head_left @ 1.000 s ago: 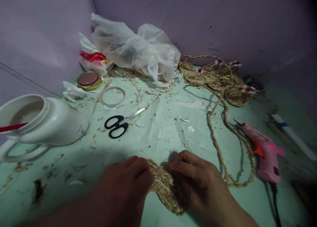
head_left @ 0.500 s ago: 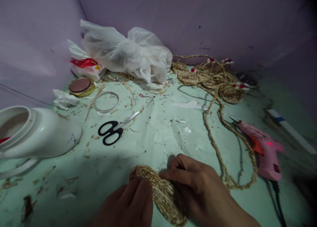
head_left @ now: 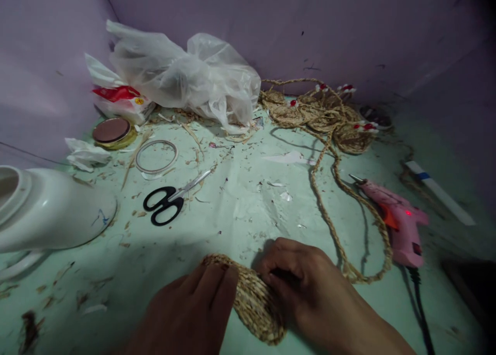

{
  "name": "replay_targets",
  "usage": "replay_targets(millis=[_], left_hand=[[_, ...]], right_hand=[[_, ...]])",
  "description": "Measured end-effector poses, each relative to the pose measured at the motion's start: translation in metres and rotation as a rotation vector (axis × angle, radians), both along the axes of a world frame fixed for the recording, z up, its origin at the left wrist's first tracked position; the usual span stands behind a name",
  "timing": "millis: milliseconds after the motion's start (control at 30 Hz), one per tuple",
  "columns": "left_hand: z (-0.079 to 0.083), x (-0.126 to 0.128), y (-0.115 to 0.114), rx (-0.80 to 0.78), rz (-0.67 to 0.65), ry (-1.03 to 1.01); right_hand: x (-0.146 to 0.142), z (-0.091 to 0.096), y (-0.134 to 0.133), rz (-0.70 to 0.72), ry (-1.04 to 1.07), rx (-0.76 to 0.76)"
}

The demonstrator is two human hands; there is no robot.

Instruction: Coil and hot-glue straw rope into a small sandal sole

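Note:
A flat oval of coiled straw braid [head_left: 259, 303] lies at the front of the table, tilted down to the right. My left hand [head_left: 194, 303] is closed over its left side, with the fingertips on the upper face. Along the right edge, my right hand [head_left: 310, 282] has its fingers curled and thumb pinched against the braid. What sits between those fingertips is hidden. Beyond my right hand, a loop of braided straw cord [head_left: 323, 210] runs back to a pile of straw coils [head_left: 310, 114] with red and white beads.
A pink glue gun [head_left: 401, 223] with its red light on lies at the right, near a white strip [head_left: 439, 192]. Black-handled scissors [head_left: 166, 205], a tape ring [head_left: 157, 156], a round tin [head_left: 112, 133] and a white jug [head_left: 65, 207] are leftward. A plastic bag [head_left: 194, 81] stands behind.
The view has shifted slightly, so the table things sit further left. My right fingers have curled in tighter at the oval's edge, and my left hand has slid a little over it.

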State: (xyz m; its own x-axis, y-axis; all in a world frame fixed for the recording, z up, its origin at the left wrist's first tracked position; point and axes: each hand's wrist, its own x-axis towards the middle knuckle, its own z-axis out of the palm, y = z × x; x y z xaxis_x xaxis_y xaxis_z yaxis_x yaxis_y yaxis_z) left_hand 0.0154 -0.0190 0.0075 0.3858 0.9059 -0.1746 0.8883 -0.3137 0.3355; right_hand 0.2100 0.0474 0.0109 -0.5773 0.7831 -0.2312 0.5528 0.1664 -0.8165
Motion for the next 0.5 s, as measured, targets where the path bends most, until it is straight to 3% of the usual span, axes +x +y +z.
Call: replay_targets(millis=[200,500], left_hand=[[0.0015,-0.0052,0.0053,-0.099,0.0,0.003],[0.0025,-0.0047,0.0068,-0.243,0.042,-0.031]], right_hand=[[0.0013,0.0007,-0.0013,-0.064,0.041,-0.008],[0.0047,0.0044,-0.0036,-0.022,0.027,-0.068]])
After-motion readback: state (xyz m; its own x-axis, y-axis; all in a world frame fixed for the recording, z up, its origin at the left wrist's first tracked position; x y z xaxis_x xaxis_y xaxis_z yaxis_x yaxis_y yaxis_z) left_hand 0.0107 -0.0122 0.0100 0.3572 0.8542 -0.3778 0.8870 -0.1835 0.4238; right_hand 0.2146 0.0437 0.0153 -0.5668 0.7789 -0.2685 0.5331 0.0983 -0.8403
